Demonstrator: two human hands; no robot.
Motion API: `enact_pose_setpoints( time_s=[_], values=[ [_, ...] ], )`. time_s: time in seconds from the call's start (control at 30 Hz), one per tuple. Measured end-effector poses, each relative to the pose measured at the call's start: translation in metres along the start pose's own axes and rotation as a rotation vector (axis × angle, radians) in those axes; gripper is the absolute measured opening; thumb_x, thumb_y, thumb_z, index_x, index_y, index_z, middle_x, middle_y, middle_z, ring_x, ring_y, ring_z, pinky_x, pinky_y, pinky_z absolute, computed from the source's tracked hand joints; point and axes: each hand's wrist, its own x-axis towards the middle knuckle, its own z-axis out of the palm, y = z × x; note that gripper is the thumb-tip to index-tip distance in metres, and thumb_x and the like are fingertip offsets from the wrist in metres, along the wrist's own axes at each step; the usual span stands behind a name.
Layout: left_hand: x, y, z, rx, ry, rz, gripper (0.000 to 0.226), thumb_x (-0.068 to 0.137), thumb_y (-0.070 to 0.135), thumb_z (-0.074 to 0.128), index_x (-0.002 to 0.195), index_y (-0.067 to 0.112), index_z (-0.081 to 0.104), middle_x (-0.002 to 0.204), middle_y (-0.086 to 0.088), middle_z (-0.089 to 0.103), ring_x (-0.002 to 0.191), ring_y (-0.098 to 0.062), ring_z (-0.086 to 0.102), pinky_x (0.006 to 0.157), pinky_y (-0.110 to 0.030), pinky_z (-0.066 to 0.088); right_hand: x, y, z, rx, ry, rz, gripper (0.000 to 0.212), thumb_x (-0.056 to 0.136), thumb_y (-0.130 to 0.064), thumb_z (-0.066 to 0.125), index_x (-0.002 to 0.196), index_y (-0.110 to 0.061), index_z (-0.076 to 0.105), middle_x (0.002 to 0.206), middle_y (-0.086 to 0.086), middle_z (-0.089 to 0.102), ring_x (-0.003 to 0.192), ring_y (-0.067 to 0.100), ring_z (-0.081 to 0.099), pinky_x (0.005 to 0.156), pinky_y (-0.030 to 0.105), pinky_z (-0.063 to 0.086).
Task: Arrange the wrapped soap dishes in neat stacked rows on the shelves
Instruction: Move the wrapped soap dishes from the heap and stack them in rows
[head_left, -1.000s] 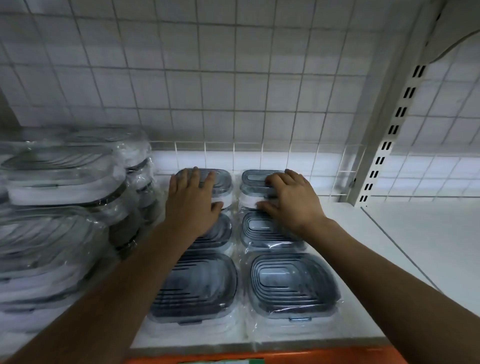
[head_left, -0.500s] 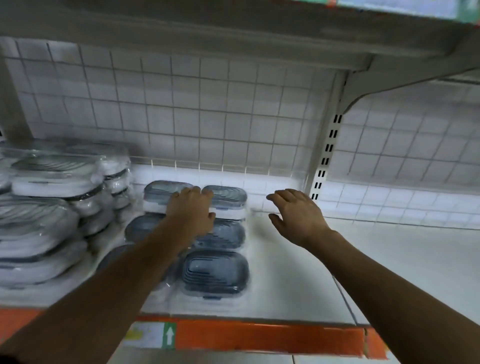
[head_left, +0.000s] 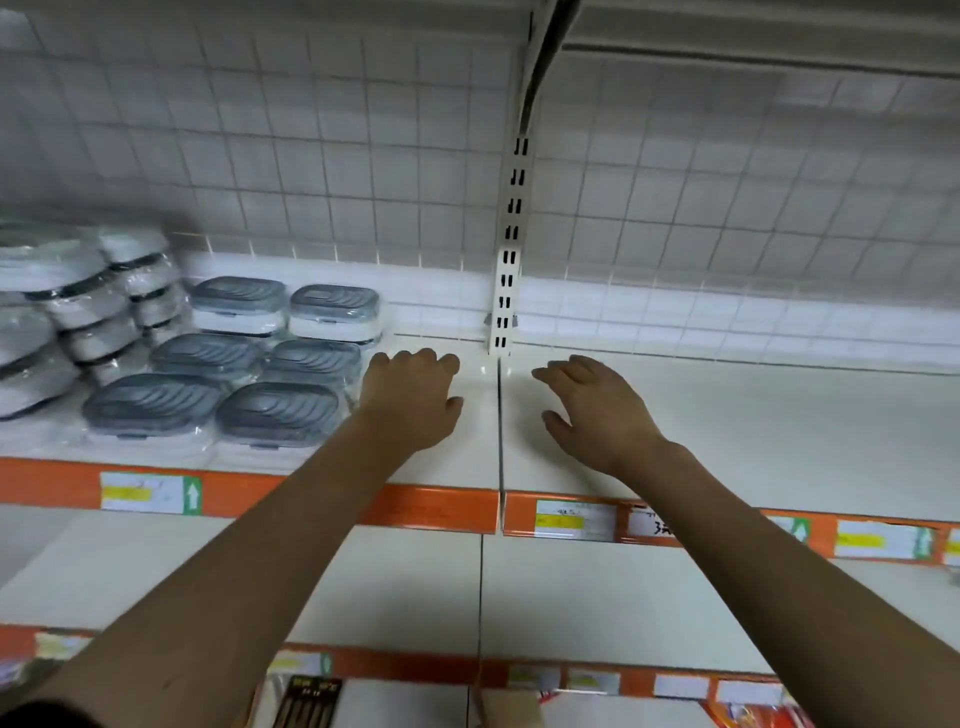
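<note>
- Both hands hover empty over the white shelf (head_left: 727, 415): the left hand (head_left: 410, 400) and the right hand (head_left: 597, 410) hang palm down with fingers loosely spread, holding nothing.
- Just left of the left hand, the grey-lidded wrapped soap dishes (head_left: 280, 364) sit in two tidy rows; the back pair appears to stand higher, perhaps stacked, though the wrapping blurs it.
- Farther left, a looser heap of white wrapped dishes (head_left: 78, 312) leans unevenly and likely needs straightening.
- Shelf space under and right of the hands holds no dishes, so the job looks partly done.
</note>
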Motion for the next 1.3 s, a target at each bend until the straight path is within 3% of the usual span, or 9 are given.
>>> enact_pose_setpoints(
  time_s=[0.17,0.3,0.4,0.57,0.77,1.0,1.17,1.3],
  values=[
    [-0.009,0.033,0.007,-0.158,0.036,0.029,0.039,0.095,0.041,0.044,0.128,0.023,0.049,0.121,0.0,0.057,0.112,-0.024,0.053,0.091,-0.034,0.036,-0.019,0.014,0.005,0.095,0.039,0.057,0.051,0.091,-0.023,0.056,0.14,-0.013,0.044,0.143,0.008,0.046,0.135,0.031,0.035,0.113,0.037,0.026],
    [-0.01,0.051,0.014,-0.29,0.05,0.064,0.04,0.094,0.042,0.046,0.13,0.025,0.048,0.128,0.002,0.051,0.117,-0.021,0.048,0.093,-0.033,0.033,-0.032,0.012,0.016,0.181,0.127,0.085,0.048,0.079,-0.018,0.058,0.125,-0.005,0.059,0.125,0.018,0.06,0.117,0.041,0.053,0.102,0.049,0.042],
    [-0.009,0.068,0.022,-0.394,0.086,0.095,0.041,0.094,0.041,0.048,0.131,0.024,0.048,0.131,0.004,0.048,0.122,-0.019,0.044,0.097,-0.033,0.032,-0.048,0.013,0.023,0.26,0.141,0.136,0.051,0.077,-0.022,0.054,0.125,-0.006,0.059,0.128,0.017,0.059,0.12,0.04,0.052,0.103,0.051,0.04],
    [-0.018,0.1,0.034,-0.498,0.039,0.087,0.04,0.094,0.041,0.049,0.131,0.026,0.048,0.13,0.007,0.049,0.119,-0.018,0.046,0.095,-0.031,0.035,-0.079,0.036,0.024,0.321,0.153,0.266,0.052,0.082,-0.027,0.049,0.13,-0.009,0.055,0.136,0.011,0.054,0.128,0.034,0.045,0.11,0.041,0.032],
    [-0.012,0.148,0.037,-0.529,0.026,0.022,0.038,0.094,0.039,0.049,0.13,0.027,0.049,0.129,0.008,0.052,0.119,-0.017,0.047,0.096,-0.03,0.037,-0.106,0.089,0.017,0.334,0.161,0.264,0.05,0.088,-0.029,0.049,0.135,-0.014,0.05,0.139,0.007,0.05,0.131,0.026,0.042,0.111,0.038,0.03],
    [0.0,0.268,0.03,-0.612,0.069,-0.108,0.036,0.093,0.036,0.049,0.125,0.021,0.055,0.123,0.0,0.056,0.113,-0.024,0.052,0.09,-0.035,0.042,-0.155,0.196,0.013,0.391,0.154,0.281,0.052,0.085,-0.032,0.045,0.133,-0.014,0.053,0.134,0.005,0.055,0.124,0.025,0.047,0.102,0.024,0.029],
    [0.001,0.363,0.023,-0.603,0.036,-0.061,0.037,0.094,0.037,0.049,0.128,0.023,0.053,0.125,0.002,0.056,0.113,-0.022,0.052,0.089,-0.032,0.041,-0.193,0.262,0.006,0.416,0.183,0.264,0.054,0.085,-0.039,0.037,0.128,-0.012,0.056,0.125,0.005,0.06,0.116,0.025,0.053,0.099,0.026,0.035],
    [-0.001,0.394,0.022,-0.546,-0.015,-0.07,0.037,0.094,0.039,0.048,0.127,0.024,0.053,0.125,0.003,0.057,0.113,-0.022,0.051,0.088,-0.032,0.041,-0.209,0.286,0.009,0.451,0.18,0.243,0.054,0.084,-0.038,0.036,0.126,-0.012,0.057,0.123,0.005,0.061,0.113,0.025,0.055,0.096,0.029,0.038]
  ],
)
